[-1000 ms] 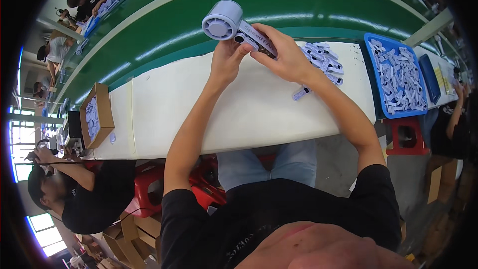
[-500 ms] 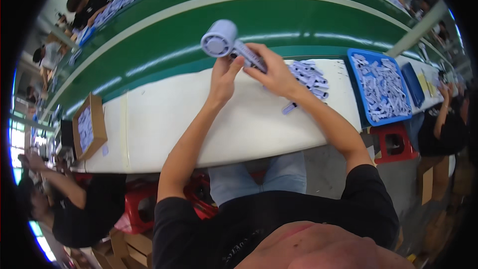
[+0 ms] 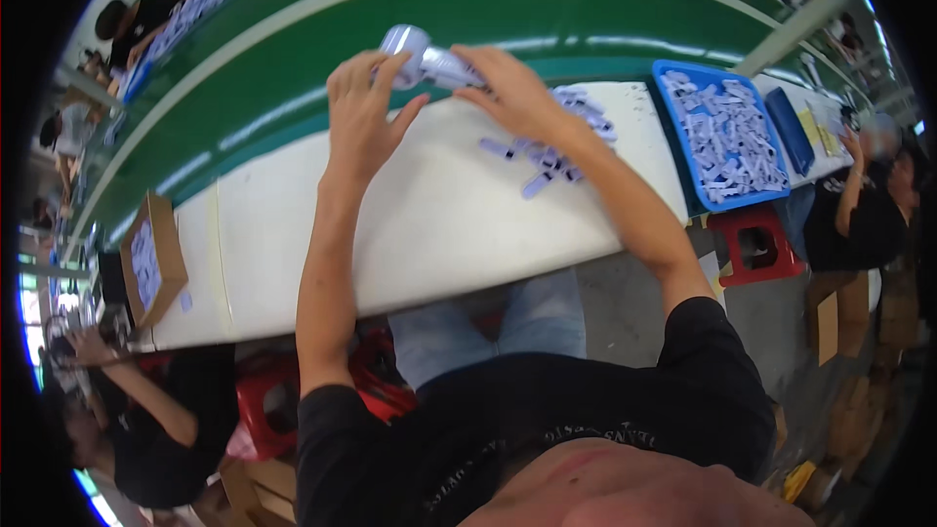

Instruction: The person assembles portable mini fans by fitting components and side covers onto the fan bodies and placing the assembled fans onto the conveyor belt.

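Handheld fan (image 3: 405, 42), pale lilac with a round head, is held up in the head view over the far edge of the white table (image 3: 273, 234), against the green surface (image 3: 586, 2) beyond. Half a second ago its vented face was turned toward the camera and both hands gripped it around the neck and handle; now that face has swung out of sight, the handle (image 3: 447, 69) lies more nearly level, and the left hand has loosened. Farther left than the other small lilac parts (image 3: 586, 109), a loose piece (image 3: 498, 147) now shows plainly on the table. Both forearms reach forward from the lower edge, the left one rising almost straight, the right one slanting inward across the parts. The left hand (image 3: 361, 127) is raised beside the fan's head, back toward the camera, its fingers curved over the head's left side and its thumb stretched well apart from them; whether the fingertips touch the casing cannot be told. The right hand (image 3: 525, 102) is clamped on the handle near its right end, fingers along the far side and thumb on the near side. Right of the parts stands a blue tub (image 3: 747, 202) filled with similar pieces.
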A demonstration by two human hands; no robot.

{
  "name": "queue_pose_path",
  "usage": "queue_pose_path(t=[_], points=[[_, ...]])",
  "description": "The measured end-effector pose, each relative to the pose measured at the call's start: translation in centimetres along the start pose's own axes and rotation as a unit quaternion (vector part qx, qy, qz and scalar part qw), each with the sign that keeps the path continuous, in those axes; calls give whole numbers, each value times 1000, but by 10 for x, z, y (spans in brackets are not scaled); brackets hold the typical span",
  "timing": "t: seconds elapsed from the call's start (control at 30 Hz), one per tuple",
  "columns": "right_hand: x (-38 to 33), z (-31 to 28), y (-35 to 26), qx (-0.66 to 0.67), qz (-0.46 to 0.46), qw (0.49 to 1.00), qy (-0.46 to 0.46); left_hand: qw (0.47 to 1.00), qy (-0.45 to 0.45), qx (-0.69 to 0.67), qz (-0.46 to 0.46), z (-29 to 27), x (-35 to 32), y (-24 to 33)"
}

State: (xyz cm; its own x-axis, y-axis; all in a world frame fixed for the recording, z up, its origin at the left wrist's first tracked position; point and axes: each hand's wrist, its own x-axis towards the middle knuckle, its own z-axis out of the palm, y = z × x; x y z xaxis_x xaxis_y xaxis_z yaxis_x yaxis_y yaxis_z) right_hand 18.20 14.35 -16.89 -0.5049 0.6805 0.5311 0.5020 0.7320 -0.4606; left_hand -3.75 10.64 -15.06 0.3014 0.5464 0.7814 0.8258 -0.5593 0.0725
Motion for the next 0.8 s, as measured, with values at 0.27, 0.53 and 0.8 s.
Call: queue_pose_path(t=[0.27, 0.53, 0.8], points=[[-3, 1, 1, -42, -75, 994, -71, 992, -104, 45, 53, 31, -11, -4], [-10, 7, 4, -67, -80, 991, -89, 985, -161, 55, 30, 44, -27, -1], [-10, 2, 10, -52, -47, 991, -118, 985, -167, -10, 41, 50, -30, -15]])
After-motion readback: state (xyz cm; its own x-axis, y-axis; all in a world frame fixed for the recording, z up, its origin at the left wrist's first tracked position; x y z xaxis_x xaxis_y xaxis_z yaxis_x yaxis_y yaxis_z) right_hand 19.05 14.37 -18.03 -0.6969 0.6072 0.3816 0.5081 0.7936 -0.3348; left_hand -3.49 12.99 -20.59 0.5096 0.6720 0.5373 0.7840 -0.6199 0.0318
